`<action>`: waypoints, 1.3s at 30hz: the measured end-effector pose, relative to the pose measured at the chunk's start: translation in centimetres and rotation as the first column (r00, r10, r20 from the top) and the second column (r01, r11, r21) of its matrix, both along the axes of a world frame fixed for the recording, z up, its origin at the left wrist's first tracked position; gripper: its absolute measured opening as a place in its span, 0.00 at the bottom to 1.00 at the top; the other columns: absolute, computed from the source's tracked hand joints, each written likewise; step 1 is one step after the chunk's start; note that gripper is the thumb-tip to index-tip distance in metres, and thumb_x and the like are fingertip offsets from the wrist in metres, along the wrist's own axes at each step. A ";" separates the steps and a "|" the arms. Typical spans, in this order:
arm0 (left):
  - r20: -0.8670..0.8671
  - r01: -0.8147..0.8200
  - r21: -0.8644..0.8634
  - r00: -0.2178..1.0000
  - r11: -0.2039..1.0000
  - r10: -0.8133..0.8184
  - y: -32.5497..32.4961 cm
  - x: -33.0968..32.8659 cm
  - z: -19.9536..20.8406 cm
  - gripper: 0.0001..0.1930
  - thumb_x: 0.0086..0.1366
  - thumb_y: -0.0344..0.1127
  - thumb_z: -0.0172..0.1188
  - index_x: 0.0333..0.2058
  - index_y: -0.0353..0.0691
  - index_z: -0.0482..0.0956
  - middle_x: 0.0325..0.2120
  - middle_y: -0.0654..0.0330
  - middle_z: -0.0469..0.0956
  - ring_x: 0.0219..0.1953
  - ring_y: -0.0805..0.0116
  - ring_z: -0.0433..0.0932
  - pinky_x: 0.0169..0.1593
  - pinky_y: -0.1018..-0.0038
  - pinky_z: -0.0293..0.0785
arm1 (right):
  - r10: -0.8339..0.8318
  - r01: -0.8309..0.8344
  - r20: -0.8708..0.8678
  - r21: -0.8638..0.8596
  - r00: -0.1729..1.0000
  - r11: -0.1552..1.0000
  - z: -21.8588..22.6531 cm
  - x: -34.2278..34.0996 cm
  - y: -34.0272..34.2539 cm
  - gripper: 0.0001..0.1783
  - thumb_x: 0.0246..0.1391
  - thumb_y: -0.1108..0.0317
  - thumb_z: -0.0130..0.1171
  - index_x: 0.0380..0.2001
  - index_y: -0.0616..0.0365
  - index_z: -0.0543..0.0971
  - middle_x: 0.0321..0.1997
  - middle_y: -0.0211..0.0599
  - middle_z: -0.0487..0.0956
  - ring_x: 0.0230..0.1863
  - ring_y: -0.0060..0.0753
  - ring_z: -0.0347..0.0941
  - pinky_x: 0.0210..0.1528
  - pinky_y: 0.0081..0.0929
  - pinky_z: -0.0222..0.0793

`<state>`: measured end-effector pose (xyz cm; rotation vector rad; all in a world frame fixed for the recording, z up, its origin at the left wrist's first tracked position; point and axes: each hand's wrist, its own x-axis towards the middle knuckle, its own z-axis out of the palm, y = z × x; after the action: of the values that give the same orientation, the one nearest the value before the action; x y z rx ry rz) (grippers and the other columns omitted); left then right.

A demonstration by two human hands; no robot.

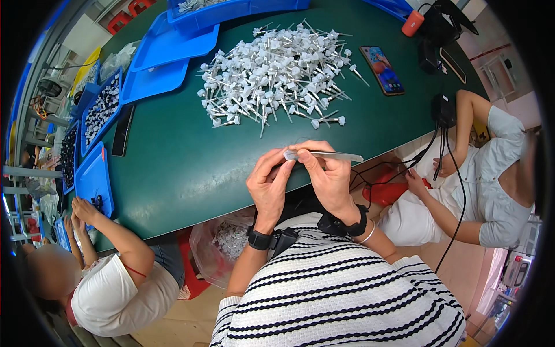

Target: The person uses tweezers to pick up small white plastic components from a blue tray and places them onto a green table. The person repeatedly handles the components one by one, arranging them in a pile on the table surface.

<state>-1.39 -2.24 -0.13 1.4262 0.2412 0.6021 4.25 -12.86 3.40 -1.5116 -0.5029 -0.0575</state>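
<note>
Close together over the near edge of the green table, both my hands work on a small whitish translucent plastic part (289, 155). My left hand (267, 180) pinches this part between thumb and fingertips. In my right hand (330, 180) is a pair of flat silver tweezers (341, 155), its broad end sticking out to the right and its tips at the part. Just beyond my hands lies a large heap of white plastic pieces with thin metal pins (277, 75). My fingers cover the tweezers' tips, so the exact contact cannot be made out.
Blue trays (153, 81) stand at the far left, some with small dark parts. A phone (381, 70) lies right of the heap, another (122, 130) on the left. Co-workers sit on either side. Black cables (445, 144) hang at right; below is a plastic bag (217, 243) of parts.
</note>
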 end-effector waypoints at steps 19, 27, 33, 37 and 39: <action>-0.011 0.029 -0.018 1.000 0.999 -0.029 0.3 -0.1 0.0 0.12 0.58 0.20 0.60 0.43 0.31 0.79 0.43 0.56 0.75 0.42 0.73 0.75 0.43 0.81 0.75 | -0.016 0.017 0.042 -0.021 0.999 1.000 -0.1 0.1 -0.2 0.06 0.57 0.73 0.56 0.33 0.65 0.79 0.30 0.37 0.81 0.27 0.24 0.76 0.29 0.19 0.71; -0.021 0.053 -0.043 0.998 0.998 -0.054 0.4 -0.1 0.1 0.12 0.58 0.20 0.60 0.42 0.31 0.79 0.43 0.56 0.75 0.42 0.73 0.75 0.44 0.81 0.74 | -0.005 0.014 0.108 -0.089 0.994 0.996 0.1 0.5 -0.4 0.05 0.56 0.73 0.57 0.32 0.65 0.78 0.29 0.39 0.80 0.24 0.30 0.75 0.27 0.22 0.70; -0.029 0.070 -0.029 0.997 0.997 -0.071 0.4 -0.2 0.3 0.12 0.58 0.20 0.60 0.43 0.30 0.79 0.43 0.56 0.75 0.42 0.72 0.75 0.45 0.80 0.74 | 0.053 -0.014 0.161 -0.236 0.986 0.972 1.2 0.8 -0.7 0.05 0.55 0.74 0.57 0.31 0.66 0.78 0.28 0.40 0.79 0.23 0.32 0.74 0.26 0.22 0.68; -0.029 0.074 -0.113 0.997 0.991 -0.078 0.4 -0.2 -0.3 0.12 0.58 0.20 0.60 0.43 0.30 0.78 0.43 0.56 0.76 0.42 0.72 0.76 0.46 0.80 0.74 | 0.022 -0.007 0.097 -0.147 0.995 0.989 0.6 0.7 -0.5 0.06 0.55 0.74 0.57 0.31 0.67 0.78 0.28 0.39 0.80 0.22 0.30 0.74 0.25 0.22 0.68; -0.037 0.073 -0.190 0.996 0.979 -0.081 0.4 -0.2 -0.4 0.12 0.59 0.20 0.60 0.43 0.30 0.78 0.43 0.56 0.76 0.42 0.72 0.76 0.47 0.79 0.74 | -0.005 0.008 0.050 -0.076 0.999 0.997 0.0 0.5 -0.4 0.06 0.55 0.74 0.57 0.31 0.67 0.78 0.28 0.38 0.80 0.22 0.29 0.74 0.25 0.22 0.68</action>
<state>-1.62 -1.86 -0.56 1.2613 0.2701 0.4712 4.78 -13.24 3.43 -1.5894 -0.5453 -0.0821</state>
